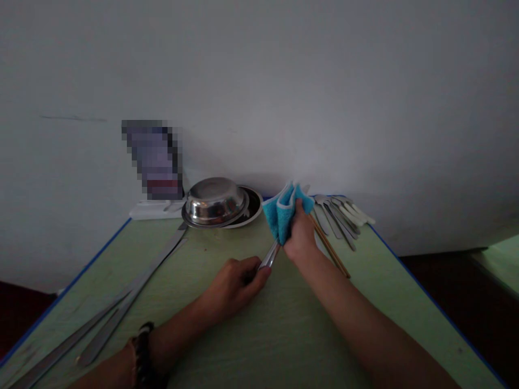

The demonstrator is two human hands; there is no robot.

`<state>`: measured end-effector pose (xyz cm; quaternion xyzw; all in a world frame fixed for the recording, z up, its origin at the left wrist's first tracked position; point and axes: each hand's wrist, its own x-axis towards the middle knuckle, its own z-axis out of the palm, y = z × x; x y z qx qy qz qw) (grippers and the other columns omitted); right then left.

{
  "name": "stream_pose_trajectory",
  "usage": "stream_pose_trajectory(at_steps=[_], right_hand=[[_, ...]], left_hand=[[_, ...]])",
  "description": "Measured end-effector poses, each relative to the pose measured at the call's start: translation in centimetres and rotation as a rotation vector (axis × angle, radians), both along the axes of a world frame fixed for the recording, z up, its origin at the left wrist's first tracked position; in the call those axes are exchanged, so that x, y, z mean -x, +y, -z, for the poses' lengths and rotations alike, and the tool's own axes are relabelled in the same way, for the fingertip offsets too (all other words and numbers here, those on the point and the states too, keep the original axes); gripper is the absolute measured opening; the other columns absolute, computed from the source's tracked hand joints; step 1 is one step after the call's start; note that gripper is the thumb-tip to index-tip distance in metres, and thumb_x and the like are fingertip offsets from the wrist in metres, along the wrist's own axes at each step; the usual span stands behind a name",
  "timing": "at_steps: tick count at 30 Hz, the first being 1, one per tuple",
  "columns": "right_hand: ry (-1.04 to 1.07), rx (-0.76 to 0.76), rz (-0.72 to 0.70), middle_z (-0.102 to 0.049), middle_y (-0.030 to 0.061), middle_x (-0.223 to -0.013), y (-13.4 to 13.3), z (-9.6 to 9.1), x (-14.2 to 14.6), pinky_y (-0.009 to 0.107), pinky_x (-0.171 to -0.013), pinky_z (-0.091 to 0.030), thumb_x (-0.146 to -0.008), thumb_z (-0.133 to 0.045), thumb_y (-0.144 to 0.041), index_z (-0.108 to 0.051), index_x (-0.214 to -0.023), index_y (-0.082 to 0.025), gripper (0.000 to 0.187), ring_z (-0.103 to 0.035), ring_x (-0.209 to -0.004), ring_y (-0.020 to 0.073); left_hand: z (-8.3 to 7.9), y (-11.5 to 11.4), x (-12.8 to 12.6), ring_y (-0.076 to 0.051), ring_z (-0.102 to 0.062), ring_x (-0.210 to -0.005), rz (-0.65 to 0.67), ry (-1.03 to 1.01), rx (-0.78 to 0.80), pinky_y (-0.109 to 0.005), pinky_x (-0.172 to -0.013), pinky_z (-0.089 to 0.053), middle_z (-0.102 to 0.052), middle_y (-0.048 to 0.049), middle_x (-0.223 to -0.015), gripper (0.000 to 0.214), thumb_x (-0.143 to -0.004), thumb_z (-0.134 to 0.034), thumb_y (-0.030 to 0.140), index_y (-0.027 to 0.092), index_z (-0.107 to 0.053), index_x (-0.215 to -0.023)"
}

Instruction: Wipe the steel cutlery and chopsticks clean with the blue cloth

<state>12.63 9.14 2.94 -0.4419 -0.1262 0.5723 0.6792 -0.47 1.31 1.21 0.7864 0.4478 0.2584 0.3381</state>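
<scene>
My left hand (235, 283) is closed on the handle of a shiny metal utensil (269, 257), which points up and to the right over the green table (284, 335). A blue cloth (281, 212) covers the utensil's far end, and my right hand (300, 235) is wrapped round that cloth. What kind of utensil it is stays hidden by the cloth. A dark beaded bracelet (141, 351) sits on my left wrist.
An upturned steel bowl (214, 201) rests on a dark plate (253, 205) by the wall. Several spoons (343, 216) and wooden chopsticks (330, 248) lie at the right. Long metal tongs (121, 308) lie at the left. A white tray (156, 209) holds a blurred-out object.
</scene>
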Motion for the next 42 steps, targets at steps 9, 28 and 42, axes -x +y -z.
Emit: stream_pose_trajectory(at_steps=[9, 28, 42], right_hand=[[0.012, -0.037, 0.142, -0.069, -0.0034, -0.072, 2.3, -2.0, -4.2, 0.027, -0.070, -0.054, -0.084, -0.048, -0.037, -0.060, -0.078, -0.022, 0.020, -0.066, -0.076, 0.0128], [-0.427, -0.046, 0.046, -0.066, 0.0026, -0.075, 0.7, 0.0, -1.1, 0.027, -0.063, -0.046, -0.073, -0.052, -0.053, -0.061, -0.077, -0.019, 0.035, -0.060, -0.073, 0.0164], [-0.398, -0.038, -0.063, -0.064, 0.0016, -0.069, -0.1, 0.3, 0.1, 0.026, -0.059, -0.043, -0.067, -0.059, -0.056, -0.062, -0.077, -0.018, 0.040, -0.058, -0.068, 0.0163]], left_hand=[[0.5, -0.4, 0.6, -0.005, -0.027, -0.041, 0.213, -0.046, -0.008, -0.020, -0.041, -0.020, -0.024, 0.0083, -0.048, 0.035, -0.084, -0.043, 0.028, 0.018, -0.033, -0.052], [0.1, -0.7, -0.7, -0.010, -0.046, -0.049, 0.038, -0.144, 0.234, -0.022, -0.052, -0.040, -0.046, 0.0066, -0.055, 0.028, -0.095, -0.026, 0.035, 0.017, -0.047, -0.095], [0.1, -0.3, -0.8, -0.011, -0.046, -0.047, -0.109, -0.150, 0.194, -0.022, -0.050, -0.039, -0.048, 0.0060, -0.053, 0.029, -0.093, -0.029, 0.037, 0.017, -0.049, -0.087]])
